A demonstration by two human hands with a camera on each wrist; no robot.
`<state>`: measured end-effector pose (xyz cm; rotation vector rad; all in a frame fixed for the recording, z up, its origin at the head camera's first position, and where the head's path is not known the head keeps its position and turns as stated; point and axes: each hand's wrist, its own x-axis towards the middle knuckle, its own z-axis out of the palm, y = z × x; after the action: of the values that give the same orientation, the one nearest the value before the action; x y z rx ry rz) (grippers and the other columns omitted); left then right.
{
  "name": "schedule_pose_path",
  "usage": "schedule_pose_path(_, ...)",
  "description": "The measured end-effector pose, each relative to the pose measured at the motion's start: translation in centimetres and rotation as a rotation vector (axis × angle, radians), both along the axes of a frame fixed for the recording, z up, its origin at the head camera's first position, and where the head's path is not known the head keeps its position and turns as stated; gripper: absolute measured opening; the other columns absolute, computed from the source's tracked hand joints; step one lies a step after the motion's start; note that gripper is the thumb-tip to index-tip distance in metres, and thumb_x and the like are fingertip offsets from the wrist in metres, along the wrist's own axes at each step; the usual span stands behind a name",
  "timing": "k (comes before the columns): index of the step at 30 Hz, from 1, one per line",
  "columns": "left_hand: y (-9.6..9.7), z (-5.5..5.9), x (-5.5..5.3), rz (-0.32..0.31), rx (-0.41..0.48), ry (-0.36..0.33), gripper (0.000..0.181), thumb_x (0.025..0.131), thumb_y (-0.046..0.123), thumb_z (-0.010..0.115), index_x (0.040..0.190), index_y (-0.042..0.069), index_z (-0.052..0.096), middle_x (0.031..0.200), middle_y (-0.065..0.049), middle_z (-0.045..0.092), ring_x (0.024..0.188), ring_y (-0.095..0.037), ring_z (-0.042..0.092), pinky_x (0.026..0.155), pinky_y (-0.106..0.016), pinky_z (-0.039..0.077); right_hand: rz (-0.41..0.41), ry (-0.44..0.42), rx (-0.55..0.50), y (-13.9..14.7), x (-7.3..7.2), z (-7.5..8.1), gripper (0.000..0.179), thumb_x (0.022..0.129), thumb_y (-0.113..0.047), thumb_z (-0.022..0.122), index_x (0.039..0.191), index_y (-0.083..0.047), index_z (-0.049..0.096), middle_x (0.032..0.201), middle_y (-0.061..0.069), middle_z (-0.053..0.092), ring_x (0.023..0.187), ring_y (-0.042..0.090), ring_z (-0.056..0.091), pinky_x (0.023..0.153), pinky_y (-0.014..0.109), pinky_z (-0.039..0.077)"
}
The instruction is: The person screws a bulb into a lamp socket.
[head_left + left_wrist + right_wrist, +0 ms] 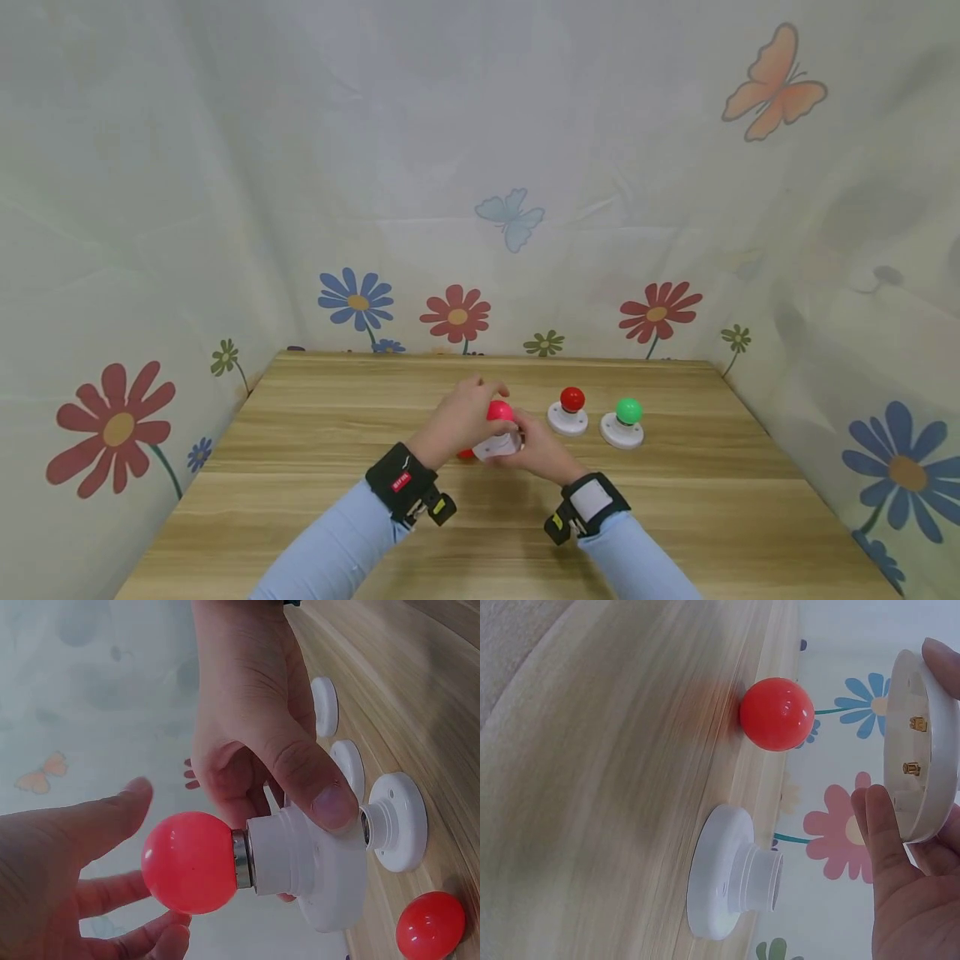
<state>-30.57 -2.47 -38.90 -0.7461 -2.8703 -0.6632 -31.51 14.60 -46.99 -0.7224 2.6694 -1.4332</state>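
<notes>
My right hand [543, 454] grips a white lamp holder [330, 877] by its round base, raised above the table. A pinkish-red bulb [189, 862] sits in its socket, with a strip of metal cap showing. Around the bulb is my left hand [67, 877], fingers spread and loosely bent. Its thumb stands off the bulb, while fingertips reach its far side. Brass terminals show on the holder's underside [911, 746] in the right wrist view.
On the wooden table [315, 500] lies a loose red bulb [777, 714], near a bare white lamp holder [720, 877]. To the right stand a holder with a red bulb [572, 399] and one with a green bulb [628, 411]. A patterned curtain [420, 167] hangs behind.
</notes>
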Motion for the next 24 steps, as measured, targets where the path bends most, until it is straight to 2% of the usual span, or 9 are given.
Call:
schedule_pose_path(2, 0.07, 0.07, 0.07, 0.028, -0.008, 0.013, 0.047, 0.082, 0.038, 0.076, 0.117, 0.010, 0.061, 0.103, -0.008, 0.056, 0.090, -0.020, 0.054, 0.074, -0.030, 0.056, -0.008, 0.003, 0.010, 0.05, -0.01, -0.02, 0.058, 0.075, -0.024, 0.084, 0.125, -0.012, 0.056, 0.118, 0.005, 0.062, 0.105, 0.021, 0.058, 0.094, 0.046, 0.050)
schedule_pose_path(5, 0.21, -0.04, 0.18, 0.064, -0.056, 0.072, 0.050, 0.082, 0.042, 0.075, 0.113, 0.006, 0.059, 0.099, -0.008, 0.056, 0.085, -0.018, 0.054, 0.071, -0.029, 0.056, -0.005, 0.014, 0.015, 0.02, -0.05, -0.06, 0.056, 0.075, -0.025, 0.084, 0.124, -0.013, 0.058, 0.119, 0.005, 0.062, 0.107, 0.023, 0.058, 0.096, 0.048, 0.049)
schedule_pose_path(9, 0.35, -0.36, 0.32, 0.068, -0.091, 0.123, 0.052, 0.081, 0.041, 0.076, 0.114, 0.004, 0.058, 0.098, -0.009, 0.057, 0.080, -0.018, 0.056, 0.071, -0.029, 0.057, 0.001, 0.035, 0.030, -0.15, 0.05, 0.07, 0.056, 0.075, -0.026, 0.084, 0.124, -0.013, 0.058, 0.118, 0.005, 0.063, 0.104, 0.022, 0.059, 0.093, 0.047, 0.051)
schedule_pose_path(17, 0.32, -0.55, 0.20, 0.032, -0.048, 0.078, 0.046, 0.081, 0.037, 0.077, 0.107, 0.004, 0.059, 0.094, -0.008, 0.055, 0.078, -0.017, 0.054, 0.069, -0.026, 0.054, 0.009, 0.001, 0.012, -0.20, 0.28, 0.21, 0.059, 0.076, -0.022, 0.084, 0.127, -0.012, 0.056, 0.117, 0.005, 0.062, 0.103, 0.021, 0.059, 0.093, 0.044, 0.051)
schedule_pose_path(24, 0.28, -0.17, 0.56, -0.016, -0.037, 0.058, 0.032, 0.084, 0.019, 0.077, 0.108, 0.003, 0.062, 0.098, -0.008, 0.057, 0.086, -0.018, 0.055, 0.079, -0.028, 0.055, 0.026, 0.020, 0.007, -0.21, 0.25, 0.00, 0.058, 0.076, -0.022, 0.084, 0.126, -0.012, 0.057, 0.119, 0.005, 0.063, 0.105, 0.021, 0.058, 0.096, 0.046, 0.048)
